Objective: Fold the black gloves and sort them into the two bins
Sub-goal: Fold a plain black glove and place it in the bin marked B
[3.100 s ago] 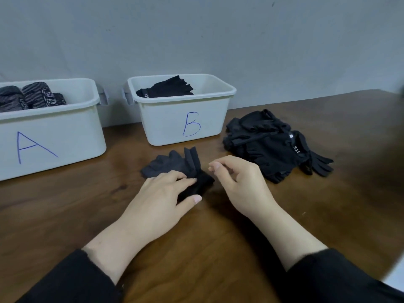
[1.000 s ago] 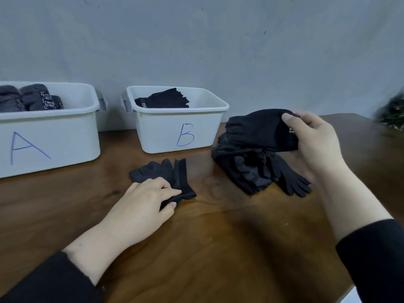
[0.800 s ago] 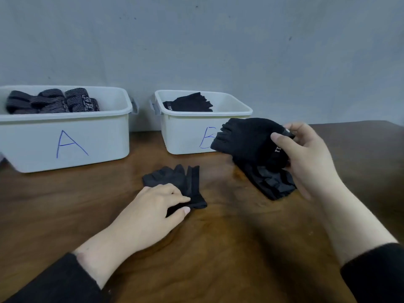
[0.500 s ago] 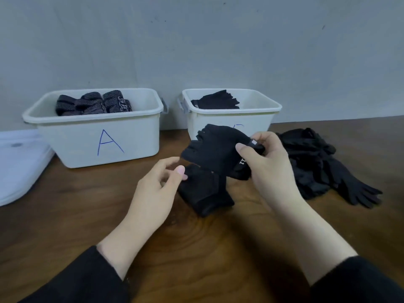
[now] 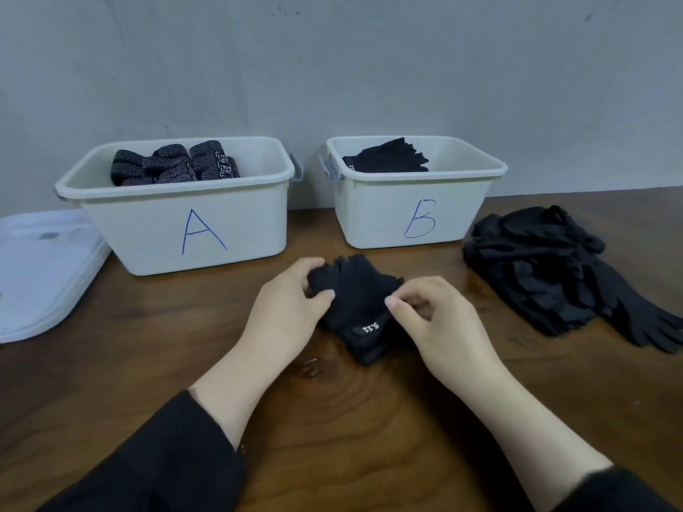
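Your left hand [image 5: 288, 308] grips the left edge of the black glove [image 5: 356, 301], thumb and fingers curled around the fabric. Your right hand [image 5: 436, 323] pinches its right edge between thumb and forefinger. The glove lies on the table [image 5: 148, 364] just in front of bin B [image 5: 414, 212], white logo tab facing you. Bin A [image 5: 177, 216], left of bin B, holds patterned gloves; bin B holds one black glove. The unsorted glove pile [image 5: 547, 267] sits just right of bin B.

The left bin [image 5: 177, 230] reads "A", the right bin [image 5: 414, 219] "B", the glove [image 5: 356, 304] "5.11".
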### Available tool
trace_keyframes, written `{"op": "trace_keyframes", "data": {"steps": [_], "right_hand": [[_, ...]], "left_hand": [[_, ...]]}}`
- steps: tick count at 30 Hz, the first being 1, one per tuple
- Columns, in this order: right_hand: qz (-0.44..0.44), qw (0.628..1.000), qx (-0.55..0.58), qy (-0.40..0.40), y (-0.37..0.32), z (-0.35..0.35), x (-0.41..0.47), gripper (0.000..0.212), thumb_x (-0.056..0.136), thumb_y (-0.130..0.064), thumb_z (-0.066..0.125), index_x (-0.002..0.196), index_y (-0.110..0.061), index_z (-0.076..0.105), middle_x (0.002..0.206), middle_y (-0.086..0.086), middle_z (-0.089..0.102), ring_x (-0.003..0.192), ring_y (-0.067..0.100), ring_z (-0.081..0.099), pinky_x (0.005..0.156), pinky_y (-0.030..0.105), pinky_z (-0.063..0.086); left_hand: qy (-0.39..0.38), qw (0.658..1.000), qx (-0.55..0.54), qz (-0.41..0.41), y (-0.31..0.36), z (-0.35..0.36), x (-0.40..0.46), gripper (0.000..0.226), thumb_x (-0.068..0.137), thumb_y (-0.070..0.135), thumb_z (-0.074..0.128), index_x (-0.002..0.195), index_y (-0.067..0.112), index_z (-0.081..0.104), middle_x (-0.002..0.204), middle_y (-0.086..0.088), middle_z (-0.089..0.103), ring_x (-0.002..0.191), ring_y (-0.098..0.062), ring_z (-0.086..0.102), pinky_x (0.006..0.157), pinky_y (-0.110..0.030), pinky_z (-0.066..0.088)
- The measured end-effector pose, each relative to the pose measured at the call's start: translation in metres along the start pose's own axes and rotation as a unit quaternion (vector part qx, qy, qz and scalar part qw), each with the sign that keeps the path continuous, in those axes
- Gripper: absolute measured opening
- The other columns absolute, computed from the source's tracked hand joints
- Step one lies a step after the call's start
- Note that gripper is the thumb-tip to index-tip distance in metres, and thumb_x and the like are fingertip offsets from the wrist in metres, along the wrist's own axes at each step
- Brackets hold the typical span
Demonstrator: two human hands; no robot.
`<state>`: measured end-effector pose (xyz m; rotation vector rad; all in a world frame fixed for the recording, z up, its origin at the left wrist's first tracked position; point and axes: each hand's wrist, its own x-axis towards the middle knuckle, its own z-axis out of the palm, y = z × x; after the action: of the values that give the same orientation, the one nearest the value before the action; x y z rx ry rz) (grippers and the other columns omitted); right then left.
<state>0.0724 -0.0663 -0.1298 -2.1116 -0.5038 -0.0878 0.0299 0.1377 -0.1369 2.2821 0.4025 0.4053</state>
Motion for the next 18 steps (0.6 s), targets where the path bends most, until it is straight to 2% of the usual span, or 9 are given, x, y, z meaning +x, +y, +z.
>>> {"op": "trace_keyframes", "data": {"steps": [2, 3, 6, 9, 11, 14, 16, 18], "right_hand": [[0.011, 1.0, -0.013, 0.018, 0.011, -0.003, 0.002, 0.01, 0.098, -0.033, 0.061, 0.091, -0.034, 0.068, 0.102, -0.016, 0.065, 0.093, -0.005, 0.061, 0.08, 0.015, 0.044], [0.017, 0.999, -0.009, 0.043, 0.014, -0.006, 0.005, 0.012, 0.1, -0.031, 0.058, 0.092, -0.032, 0.067, 0.101, -0.015, 0.065, 0.091, -0.006, 0.06, 0.077, 0.01, 0.041], [0.039, 0.997, -0.032, 0.054, 0.019, -0.012, 0.014, 0.017, 0.103, -0.031, 0.051, 0.097, -0.03, 0.067, 0.096, -0.014, 0.065, 0.088, -0.006, 0.058, 0.066, 0.006, 0.04], [0.068, 0.997, -0.048, -0.001, 0.025, -0.01, 0.022, 0.017, 0.103, -0.035, 0.052, 0.101, -0.031, 0.069, 0.089, -0.016, 0.067, 0.084, -0.002, 0.059, 0.063, 0.012, 0.039], [0.076, 0.996, -0.046, -0.018, 0.028, -0.008, 0.031, 0.017, 0.101, -0.036, 0.056, 0.103, -0.03, 0.071, 0.092, -0.017, 0.069, 0.088, -0.001, 0.061, 0.068, 0.015, 0.043], [0.074, 0.995, -0.053, -0.035, 0.034, -0.007, 0.044, 0.019, 0.098, -0.038, 0.059, 0.11, -0.029, 0.072, 0.101, -0.014, 0.072, 0.1, 0.006, 0.065, 0.086, 0.025, 0.051], [0.074, 0.994, -0.066, -0.055, 0.037, -0.006, 0.051, 0.027, 0.097, -0.043, 0.06, 0.12, -0.031, 0.068, 0.107, -0.012, 0.071, 0.107, 0.012, 0.064, 0.097, 0.036, 0.051], [0.069, 0.991, -0.082, -0.08, 0.036, -0.003, 0.057, 0.032, 0.097, -0.049, 0.058, 0.125, -0.034, 0.065, 0.109, -0.01, 0.069, 0.109, 0.014, 0.063, 0.102, 0.043, 0.049]], "left_hand": [[-0.005, 0.991, 0.136, 0.015, -0.005, 0.004, -0.002, 0.048, 0.091, 0.045, 0.064, 0.136, 0.033, 0.054, 0.104, 0.008, 0.053, 0.102, -0.015, 0.054, 0.094, -0.036, 0.046], [0.012, 0.986, 0.163, 0.022, -0.005, 0.005, -0.003, 0.048, 0.091, 0.05, 0.061, 0.135, 0.033, 0.054, 0.107, 0.007, 0.05, 0.106, -0.016, 0.051, 0.097, -0.038, 0.043], [0.07, 0.982, 0.163, 0.069, 0.0, 0.005, -0.01, 0.043, 0.093, 0.055, 0.053, 0.131, 0.034, 0.057, 0.114, 0.01, 0.045, 0.114, -0.013, 0.044, 0.099, -0.036, 0.033], [0.009, 0.981, 0.152, 0.117, 0.006, 0.007, -0.018, 0.045, 0.093, 0.061, 0.046, 0.13, 0.038, 0.059, 0.127, 0.018, 0.046, 0.121, -0.004, 0.035, 0.106, -0.031, 0.023], [-0.053, 0.981, 0.133, 0.133, 0.009, 0.01, -0.023, 0.048, 0.093, 0.063, 0.043, 0.133, 0.04, 0.057, 0.139, 0.021, 0.042, 0.126, 0.004, 0.026, 0.11, -0.026, 0.014], [-0.089, 0.976, 0.121, 0.158, 0.012, 0.014, -0.024, 0.053, 0.092, 0.067, 0.043, 0.138, 0.042, 0.052, 0.147, 0.025, 0.034, 0.116, 0.02, 0.009, 0.111, -0.022, 0.004], [-0.089, 0.97, 0.141, 0.179, 0.01, 0.016, -0.024, 0.064, 0.086, 0.079, 0.036, 0.138, 0.045, 0.051, 0.149, 0.026, 0.034, 0.123, 0.02, 0.009, 0.117, -0.028, -0.001], [-0.096, 0.964, 0.164, 0.187, 0.007, 0.018, -0.023, 0.068, 0.081, 0.08, 0.031, 0.137, 0.047, 0.052, 0.15, 0.024, 0.037, 0.135, 0.014, 0.014, 0.12, -0.033, -0.006]]}}
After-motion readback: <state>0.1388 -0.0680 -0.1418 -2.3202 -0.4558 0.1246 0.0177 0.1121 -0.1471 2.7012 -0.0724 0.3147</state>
